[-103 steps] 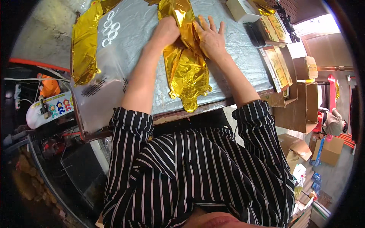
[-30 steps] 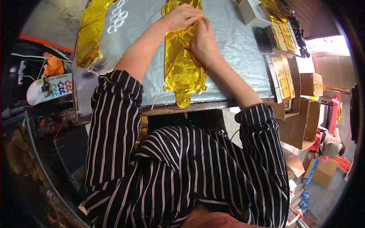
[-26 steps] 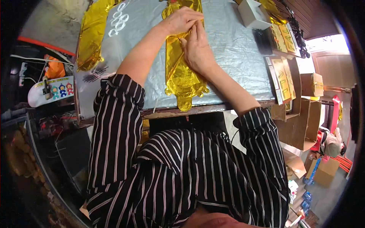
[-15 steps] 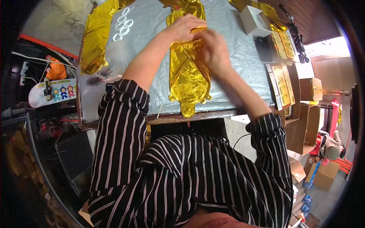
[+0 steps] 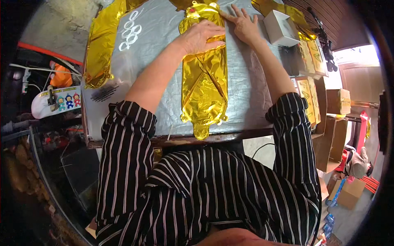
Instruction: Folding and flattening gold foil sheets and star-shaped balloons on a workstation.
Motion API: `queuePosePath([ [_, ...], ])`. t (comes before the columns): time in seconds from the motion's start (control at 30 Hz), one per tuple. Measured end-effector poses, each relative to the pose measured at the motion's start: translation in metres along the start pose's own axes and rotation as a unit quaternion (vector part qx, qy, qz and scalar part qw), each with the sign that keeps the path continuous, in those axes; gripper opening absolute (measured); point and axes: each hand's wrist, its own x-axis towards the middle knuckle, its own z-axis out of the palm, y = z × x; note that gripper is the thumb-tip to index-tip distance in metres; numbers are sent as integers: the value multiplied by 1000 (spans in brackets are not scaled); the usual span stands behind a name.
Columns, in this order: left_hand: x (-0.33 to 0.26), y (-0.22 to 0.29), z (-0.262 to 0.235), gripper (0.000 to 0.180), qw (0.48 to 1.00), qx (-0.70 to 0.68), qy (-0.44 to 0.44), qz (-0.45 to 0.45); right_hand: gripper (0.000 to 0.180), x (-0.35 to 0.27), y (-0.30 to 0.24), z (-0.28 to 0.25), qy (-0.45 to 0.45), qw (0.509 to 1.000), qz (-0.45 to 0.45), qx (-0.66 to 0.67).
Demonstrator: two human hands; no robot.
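Note:
A deflated gold foil balloon (image 5: 205, 90) lies lengthwise on the grey covered table, its long sides creased inward and its rounded tab near the front edge. My left hand (image 5: 202, 39) rests across its upper part, fingers stretched to the right and thumb apart, gold foil showing between them. Up and to the right, my right hand (image 5: 245, 29) is spread on the grey cover, with a fingertip by the balloon's far right edge. Nothing is held in the right hand. The foil under my left palm is hidden.
Another gold foil balloon (image 5: 100, 49) lies along the left edge, beside several white rings (image 5: 130, 35). A white open box (image 5: 281, 28) stands at the back right, near more gold foil (image 5: 301, 20). Printed yellow boxes (image 5: 308, 98) line the right side. A skateboard (image 5: 57, 102) is off to the left.
My right hand has moved from the balloon's middle up and right, its fingers now spread. My left hand stays across the foil. The balloon's upper end now shows more.

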Motion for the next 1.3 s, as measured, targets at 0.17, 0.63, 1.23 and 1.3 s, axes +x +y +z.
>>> queuePosePath([
  [0.17, -12, -1, -6, 42, 999, 26, -2, -17, 58, 6, -11, -49, -10, 990, -83, 115],
  [0.63, -5, -10, 2, 34, 1000, 0, 16, -11, 65, -108, -117, -41, 92, 933, 4, 347],
  [1.23, 16, -21, -12, 31, 996, -38, -62, 51, 47, -101, -132, -50, 154, 919, 37, 361],
  [1.3, 12, -24, -11, 30, 997, -17, -62, 42, 49, -98, -143, -42, 249, 904, 20, 348],
])
